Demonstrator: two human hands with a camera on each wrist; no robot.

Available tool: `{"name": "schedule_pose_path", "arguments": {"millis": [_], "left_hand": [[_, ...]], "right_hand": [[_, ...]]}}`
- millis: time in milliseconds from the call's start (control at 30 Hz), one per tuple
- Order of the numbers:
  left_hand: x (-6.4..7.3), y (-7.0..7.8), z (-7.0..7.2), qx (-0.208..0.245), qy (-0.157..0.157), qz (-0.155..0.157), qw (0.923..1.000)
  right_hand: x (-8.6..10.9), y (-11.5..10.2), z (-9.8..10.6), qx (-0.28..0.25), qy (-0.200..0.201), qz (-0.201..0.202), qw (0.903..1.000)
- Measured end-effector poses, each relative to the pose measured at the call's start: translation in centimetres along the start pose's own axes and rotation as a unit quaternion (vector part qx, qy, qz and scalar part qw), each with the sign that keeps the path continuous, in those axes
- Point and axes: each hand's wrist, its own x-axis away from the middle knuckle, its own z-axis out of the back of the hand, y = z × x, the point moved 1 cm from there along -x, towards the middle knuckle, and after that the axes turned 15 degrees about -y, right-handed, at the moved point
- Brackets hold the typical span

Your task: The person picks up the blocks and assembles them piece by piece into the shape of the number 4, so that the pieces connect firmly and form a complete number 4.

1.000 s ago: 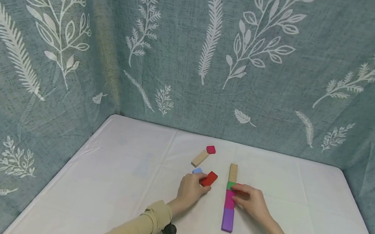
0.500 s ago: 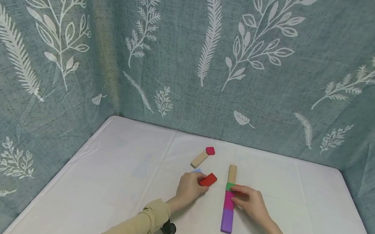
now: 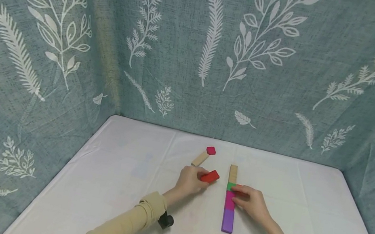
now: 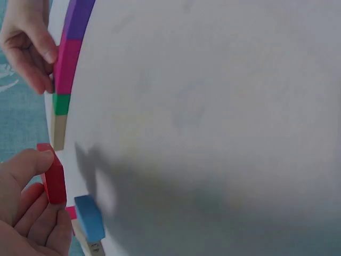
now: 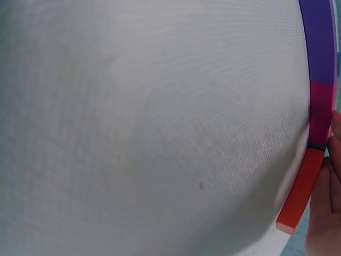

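Note:
My left hand [image 3: 190, 181] pinches a red block [image 3: 210, 176] between thumb and fingers, left of a row of blocks; the left wrist view shows the thumb along the red block [image 4: 53, 178]. The row runs from natural wood [image 3: 233, 174] through green [image 3: 230, 186] and magenta [image 3: 230, 200] to purple [image 3: 227, 221]. My right hand [image 3: 253, 202] rests its fingertips on the row's green and magenta part. Beneath its fingers an orange block [image 5: 301, 189] extends sideways from the green one. A blue block [image 4: 89, 217] lies near the left hand, hidden behind it in the head view.
Beyond the left hand, a wooden block [image 3: 200, 158] and a crimson block [image 3: 210, 150] lie on the white-covered table [image 3: 120, 171]. A patterned grey-green curtain [image 3: 197, 53] closes off the table's back and sides.
The left hand has shifted slightly away from the body with the red block, now covering the blue block in the head view. My right hand and the row have stayed in place.

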Motion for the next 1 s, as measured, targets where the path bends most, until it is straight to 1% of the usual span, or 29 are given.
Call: {"name": "schedule_pose_path", "arguments": {"millis": [200,300,433,567,667,833,900,1000], "left_hand": [[-0.5,0.1,1.4,0.014,-0.034,-0.007,0.9993],[-0.8,0.1,1.9,0.029,-0.053,-0.008,0.9981],[-1.2,0.1,2.6,0.041,-0.07,-0.02,0.9965],[-1.4,0.4,3.4,0.039,-0.086,-0.034,0.995],[-1.6,0.8,4.0,0.036,-0.108,-0.046,0.9924],[-2.0,1.4,4.6,0.012,-0.149,-0.079,0.9856],[-2.2,1.5,4.7,0.007,-0.16,-0.091,0.9828],[-2.5,1.6,4.8,0.007,-0.171,-0.1,0.98]], "right_hand": [[0.0,0.0,0.0,0.004,0.012,0.009,0.9999],[0.0,0.0,0.0,0.007,0.01,0.009,0.9999],[0.0,0.0,0.0,0.003,0.006,0.003,1.0],[0.0,-0.1,0.0,-0.002,0.007,0.001,1.0],[0.1,-0.1,0.0,-0.004,0.006,-0.002,1.0],[0.1,-0.1,0.0,-0.006,-0.002,-0.002,1.0],[0.1,-0.1,0.0,-0.007,-0.003,0.002,1.0],[0.1,-0.1,0.0,-0.005,-0.002,0.003,1.0]]}}
